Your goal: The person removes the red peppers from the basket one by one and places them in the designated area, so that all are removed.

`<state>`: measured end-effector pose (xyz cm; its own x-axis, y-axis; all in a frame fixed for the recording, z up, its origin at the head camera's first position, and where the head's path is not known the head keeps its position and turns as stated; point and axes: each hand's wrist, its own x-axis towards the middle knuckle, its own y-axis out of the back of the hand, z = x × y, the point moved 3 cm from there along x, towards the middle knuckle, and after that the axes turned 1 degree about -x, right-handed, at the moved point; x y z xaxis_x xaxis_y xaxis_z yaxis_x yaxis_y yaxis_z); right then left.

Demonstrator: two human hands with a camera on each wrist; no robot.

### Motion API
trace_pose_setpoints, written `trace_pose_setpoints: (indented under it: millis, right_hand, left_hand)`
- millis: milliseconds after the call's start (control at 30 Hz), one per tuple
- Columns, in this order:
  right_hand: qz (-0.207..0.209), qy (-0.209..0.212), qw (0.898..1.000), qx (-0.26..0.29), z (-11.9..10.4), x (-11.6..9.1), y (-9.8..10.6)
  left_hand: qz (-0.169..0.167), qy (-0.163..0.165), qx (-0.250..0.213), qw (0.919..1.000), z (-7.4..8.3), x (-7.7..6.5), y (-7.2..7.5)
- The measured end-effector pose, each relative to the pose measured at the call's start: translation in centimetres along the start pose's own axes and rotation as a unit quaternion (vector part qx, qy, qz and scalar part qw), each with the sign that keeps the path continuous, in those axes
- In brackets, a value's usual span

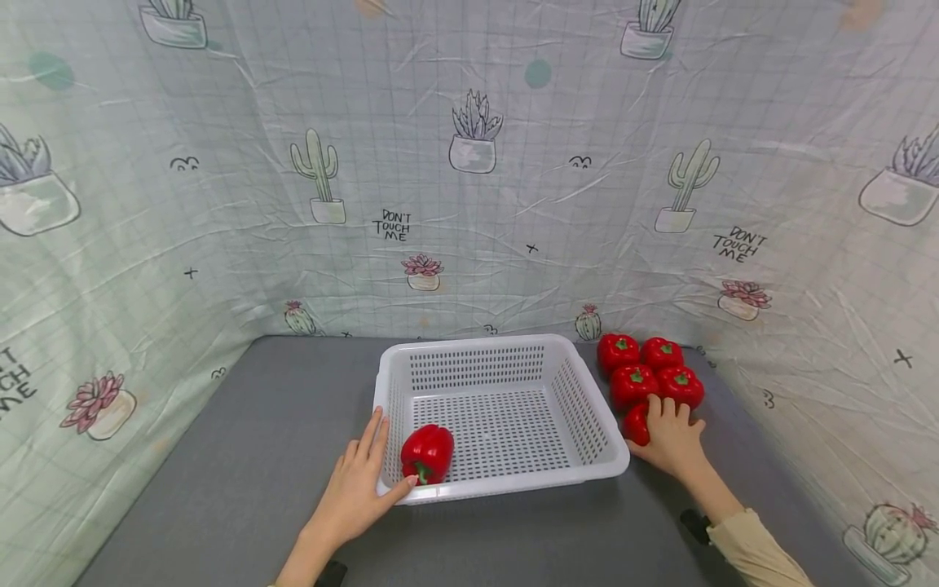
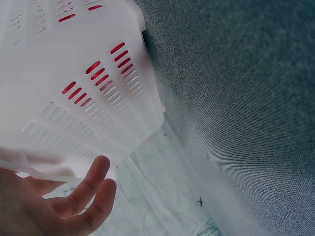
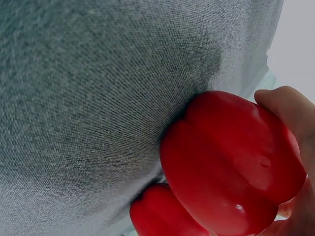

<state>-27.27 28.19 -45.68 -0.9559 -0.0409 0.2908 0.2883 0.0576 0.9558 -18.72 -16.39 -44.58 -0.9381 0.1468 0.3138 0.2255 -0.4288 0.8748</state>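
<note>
A white slotted plastic basket (image 1: 513, 487) stands on the grey table, with a red bell pepper (image 1: 428, 453) lying in its front left corner. My left hand (image 1: 355, 489) rests at that corner, fingers stretched along the left rim and thumb on the front rim. In the left wrist view, two loosely bent fingers (image 2: 96, 191) hang outside the basket wall. Right of the basket, my right hand (image 1: 671, 440) grips the nearest bell pepper (image 3: 231, 157) of a group, thumb on one side and fingers round the other. That pepper sits close against the table surface.
Several more red bell peppers (image 1: 634, 383) stand upright in two rows behind the right hand, close to the basket's right side. A patterned cloth (image 1: 477, 212) hangs as a wall behind and along both sides of the grey table (image 1: 249, 456).
</note>
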Motion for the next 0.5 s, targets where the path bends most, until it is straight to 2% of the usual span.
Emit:
trace_pose_setpoints:
  millis: [200,333,500]
  right_hand:
    - [0.005,0.010,1.000,-0.002,-0.2,-0.3,0.2]
    - [0.016,0.016,1.000,0.000,-0.7,-0.5,1.0]
    - [0.063,0.037,0.997,0.000,-2.2,-0.2,3.2]
  left_hand:
    - [-0.002,0.002,-0.002,1.0000,0.0,-0.1,0.0]
    - [-0.007,0.003,0.000,1.0000,0.0,-0.1,-0.1]
    - [0.000,0.000,0.003,1.0000,0.0,0.0,0.0]
